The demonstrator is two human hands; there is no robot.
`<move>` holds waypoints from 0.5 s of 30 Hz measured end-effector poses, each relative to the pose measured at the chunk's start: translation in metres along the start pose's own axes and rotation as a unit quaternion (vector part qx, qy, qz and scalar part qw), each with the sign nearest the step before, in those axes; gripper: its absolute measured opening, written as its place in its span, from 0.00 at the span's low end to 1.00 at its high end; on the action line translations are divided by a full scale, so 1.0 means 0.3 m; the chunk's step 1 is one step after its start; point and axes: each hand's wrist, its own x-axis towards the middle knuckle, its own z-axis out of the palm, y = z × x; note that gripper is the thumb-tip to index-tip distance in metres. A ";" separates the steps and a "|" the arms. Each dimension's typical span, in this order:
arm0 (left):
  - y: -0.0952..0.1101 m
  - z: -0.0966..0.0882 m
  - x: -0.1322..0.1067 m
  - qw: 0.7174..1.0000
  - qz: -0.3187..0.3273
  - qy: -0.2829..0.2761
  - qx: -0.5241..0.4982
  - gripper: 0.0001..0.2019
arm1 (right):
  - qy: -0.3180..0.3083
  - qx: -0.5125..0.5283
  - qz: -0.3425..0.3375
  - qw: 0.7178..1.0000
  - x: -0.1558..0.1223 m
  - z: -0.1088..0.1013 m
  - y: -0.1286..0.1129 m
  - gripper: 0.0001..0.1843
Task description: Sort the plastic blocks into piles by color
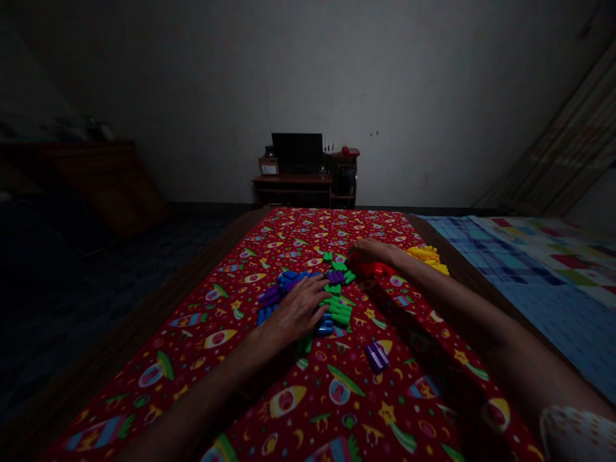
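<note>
My left hand lies palm down with its fingers apart over a pile of plastic building blocks. Blue blocks and purple blocks show at its far and left side, with green blocks by its fingertips. Farther off to the right, my right hand has its fingers bent down around red building blocks; the fingertips are in shadow and partly hidden. A purple block lies apart, nearer to me. Yellow blocks form a heap beyond my right forearm.
The blocks lie on a table with a red patterned cloth. A bed with a blue checked cover stands at the right. Against the far wall is a desk with a black monitor. A wooden cabinet is at the left.
</note>
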 end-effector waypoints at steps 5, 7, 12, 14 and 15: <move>-0.093 -0.027 0.006 0.999 -0.017 0.042 -0.001 0.13 | 0.040 0.077 -0.001 0.996 -0.048 -0.039 0.004 0.29; -0.158 -0.048 0.010 0.997 -0.046 0.056 -0.002 0.15 | 0.106 0.119 0.002 0.987 -0.062 -0.037 -0.028 0.27; -0.327 -0.058 -0.028 0.979 -0.193 0.065 -0.022 0.25 | 0.202 0.258 -0.009 0.945 -0.002 0.013 -0.144 0.19; -0.367 -0.039 -0.062 0.961 -0.260 0.062 -0.065 0.30 | 0.201 0.277 -0.010 0.940 0.047 0.042 -0.179 0.19; -0.379 -0.027 -0.078 0.953 -0.281 0.061 -0.095 0.31 | 0.192 0.280 -0.009 0.941 0.069 0.057 -0.193 0.19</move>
